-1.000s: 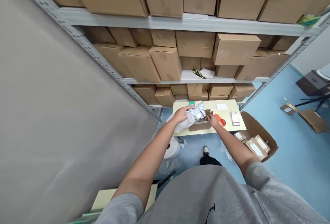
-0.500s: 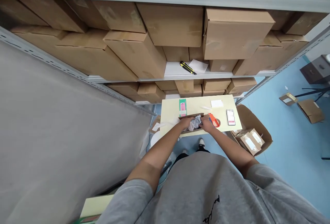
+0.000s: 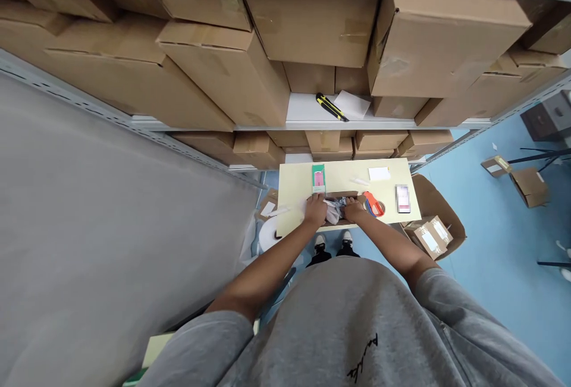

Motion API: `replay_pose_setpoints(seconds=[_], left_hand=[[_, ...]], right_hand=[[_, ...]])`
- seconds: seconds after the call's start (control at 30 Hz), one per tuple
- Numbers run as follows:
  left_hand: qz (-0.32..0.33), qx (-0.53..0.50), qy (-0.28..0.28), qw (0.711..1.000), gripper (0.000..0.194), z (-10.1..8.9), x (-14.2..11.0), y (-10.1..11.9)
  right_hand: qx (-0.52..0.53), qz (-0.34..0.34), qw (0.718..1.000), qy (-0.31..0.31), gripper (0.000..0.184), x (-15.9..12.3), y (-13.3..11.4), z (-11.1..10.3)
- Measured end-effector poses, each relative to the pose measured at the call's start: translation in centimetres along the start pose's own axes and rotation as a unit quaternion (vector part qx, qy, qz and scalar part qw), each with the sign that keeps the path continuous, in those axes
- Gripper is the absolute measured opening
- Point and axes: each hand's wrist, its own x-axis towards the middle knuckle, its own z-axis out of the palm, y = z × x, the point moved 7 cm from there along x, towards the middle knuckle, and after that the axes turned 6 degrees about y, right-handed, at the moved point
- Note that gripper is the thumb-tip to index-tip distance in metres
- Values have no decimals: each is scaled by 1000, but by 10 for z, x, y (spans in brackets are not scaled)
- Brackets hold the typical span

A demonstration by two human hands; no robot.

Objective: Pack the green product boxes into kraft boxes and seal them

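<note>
A small open cardboard box [image 3: 343, 195] lies near the front edge of the pale yellow table [image 3: 292, 182]. Inside it sits crumpled whitish-grey wrap [image 3: 332, 213]. My left hand [image 3: 316, 211] is closed over the box's left end, fingertips partly hidden. At the other end, my right hand [image 3: 354, 210] reaches into the box with bent fingers on the wrap; its fingertips are hard to see. Just right of that hand lies an orange-red tape dispenser [image 3: 371, 201]. Behind the left hand is a green package with a pink item [image 3: 318, 180].
On the table are a phone [image 3: 402, 198] and a white paper [image 3: 379, 173]. A yellow-black utility knife [image 3: 332, 107] lies on the shelf ahead, among cardboard boxes [image 3: 319, 18]. Right of the table stands a large carton [image 3: 455, 223] holding parcels. A grey wall [image 3: 111, 226] runs along the left.
My left hand has moved from the wrap to the box's left end. My right hand stays near the wrap at the right. The view has tilted down and closer to the shelf.
</note>
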Motion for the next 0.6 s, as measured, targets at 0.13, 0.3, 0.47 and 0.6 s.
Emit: replay_pose_setpoints(seconds=[0.13, 0.3, 0.47, 0.6], left_hand=[[-59, 13, 7, 998, 32, -12, -19, -22], [-88, -151, 2, 985, 39, -6, -19, -21], [-29, -201, -75, 976, 83, 17, -19, -13], [0, -115, -137, 984, 92, 36, -16, -10]], right_hand=[[15, -2, 995, 96, 42, -11, -6, -20], [89, -59, 989, 102, 45, -26, -14, -22], [151, -69, 983, 73, 62, -28, -10, -20], [139, -63, 975, 163, 90, -37, -6, -34]])
